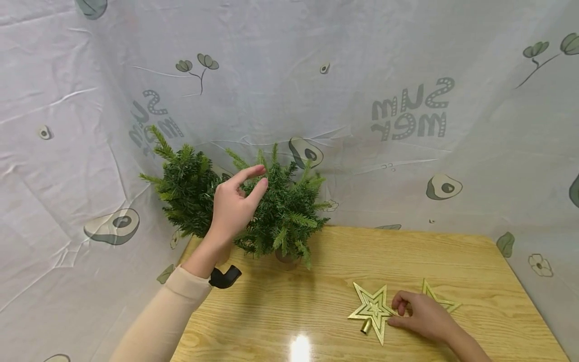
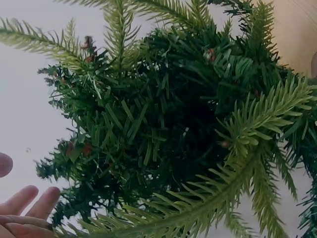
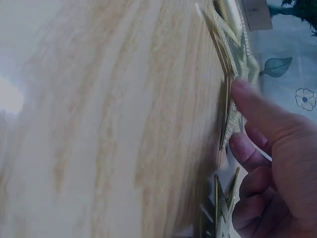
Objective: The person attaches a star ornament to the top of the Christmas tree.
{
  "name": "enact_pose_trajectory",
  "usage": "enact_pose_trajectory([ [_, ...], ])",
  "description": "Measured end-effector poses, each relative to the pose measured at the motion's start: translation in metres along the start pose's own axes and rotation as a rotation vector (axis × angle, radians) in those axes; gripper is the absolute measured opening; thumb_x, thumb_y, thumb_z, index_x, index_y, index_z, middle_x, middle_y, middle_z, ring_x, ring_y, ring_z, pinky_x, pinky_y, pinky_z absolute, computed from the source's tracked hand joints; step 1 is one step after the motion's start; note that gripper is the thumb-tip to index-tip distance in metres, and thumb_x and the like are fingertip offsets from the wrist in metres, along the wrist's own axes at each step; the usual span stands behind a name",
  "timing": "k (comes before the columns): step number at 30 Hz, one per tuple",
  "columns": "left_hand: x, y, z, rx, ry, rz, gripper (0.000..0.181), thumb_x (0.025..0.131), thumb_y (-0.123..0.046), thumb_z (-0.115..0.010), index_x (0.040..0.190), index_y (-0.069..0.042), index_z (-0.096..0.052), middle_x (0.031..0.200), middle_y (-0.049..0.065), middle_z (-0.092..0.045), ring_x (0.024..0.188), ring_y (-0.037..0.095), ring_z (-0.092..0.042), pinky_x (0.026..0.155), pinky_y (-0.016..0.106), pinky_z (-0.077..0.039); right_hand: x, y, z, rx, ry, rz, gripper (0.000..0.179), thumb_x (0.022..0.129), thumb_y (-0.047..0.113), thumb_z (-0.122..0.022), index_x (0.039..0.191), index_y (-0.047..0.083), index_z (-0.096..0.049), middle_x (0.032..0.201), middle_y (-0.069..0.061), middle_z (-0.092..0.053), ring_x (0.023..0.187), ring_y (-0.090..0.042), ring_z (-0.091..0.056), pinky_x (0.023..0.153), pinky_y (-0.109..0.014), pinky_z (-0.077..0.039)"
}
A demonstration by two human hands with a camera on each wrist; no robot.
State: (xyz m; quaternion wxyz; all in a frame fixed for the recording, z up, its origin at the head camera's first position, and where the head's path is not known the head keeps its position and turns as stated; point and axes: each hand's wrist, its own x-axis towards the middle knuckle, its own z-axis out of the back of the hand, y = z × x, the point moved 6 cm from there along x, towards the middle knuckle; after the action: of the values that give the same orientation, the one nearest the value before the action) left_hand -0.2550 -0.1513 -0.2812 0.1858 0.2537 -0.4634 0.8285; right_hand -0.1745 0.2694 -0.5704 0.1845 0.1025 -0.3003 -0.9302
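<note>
On the table's right half lies a gold glitter star tree topper (image 1: 374, 307) with a short tube socket. My right hand (image 1: 422, 314) grips its right-hand point between thumb and index finger, the other fingers curled in. The right wrist view shows the thumb (image 3: 255, 104) against the star's edge. Partly behind that hand is a second gold star (image 1: 441, 300). My left hand (image 1: 235, 201) is raised before two small artificial Christmas trees, thumb and index finger apart, nothing between them. Its fingertips (image 2: 47, 201) appear beside the green branches of a tree (image 2: 163, 124).
The front Christmas tree (image 1: 289, 211) stands on a brown base at the back left of the wooden table (image 1: 407, 256). Another tree (image 1: 185, 186) stands left of it, against the corner. A printed curtain (image 1: 344, 115) hangs along the back and sides.
</note>
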Motion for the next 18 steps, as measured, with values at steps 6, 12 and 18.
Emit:
enact_pose_trajectory([
  [6, 0.007, 0.002, -0.001, 0.042, -0.01, 0.003, 0.035, 0.103, -0.035, -0.066, 0.135, -0.021, -0.071, 0.124, -0.007, -0.073, 0.037, 0.013, -0.02, 0.037, 0.028, -0.025, 0.0, -0.003, -0.003, 0.0, -0.023, 0.013, 0.035, 0.09, 0.052, -0.078, 0.105, 0.022, -0.071, 0.083, 0.021, -0.057, 0.07, 0.001, -0.049, 0.067, -0.026, -0.045],
  [12, 0.013, 0.007, -0.004, 0.068, -0.012, 0.014, 0.035, 0.103, -0.038, -0.066, 0.134, -0.023, -0.072, 0.123, -0.009, -0.073, 0.036, 0.013, -0.022, 0.038, 0.028, -0.025, -0.001, -0.001, -0.004, -0.058, -0.049, -0.013, 0.042, 0.089, 0.058, -0.076, 0.11, 0.022, -0.074, 0.088, 0.021, -0.058, 0.079, 0.001, -0.053, 0.072, -0.029, -0.05],
  [18, 0.016, 0.01, -0.005, 0.093, -0.008, 0.039, 0.035, 0.102, -0.038, -0.067, 0.134, -0.023, -0.072, 0.123, -0.008, -0.074, 0.037, 0.016, -0.026, 0.038, 0.029, -0.025, -0.005, 0.011, -0.008, -0.154, -0.093, -0.081, 0.064, 0.081, 0.072, -0.075, 0.121, 0.021, -0.073, 0.105, 0.016, -0.064, 0.093, -0.008, -0.066, 0.075, -0.037, -0.054],
])
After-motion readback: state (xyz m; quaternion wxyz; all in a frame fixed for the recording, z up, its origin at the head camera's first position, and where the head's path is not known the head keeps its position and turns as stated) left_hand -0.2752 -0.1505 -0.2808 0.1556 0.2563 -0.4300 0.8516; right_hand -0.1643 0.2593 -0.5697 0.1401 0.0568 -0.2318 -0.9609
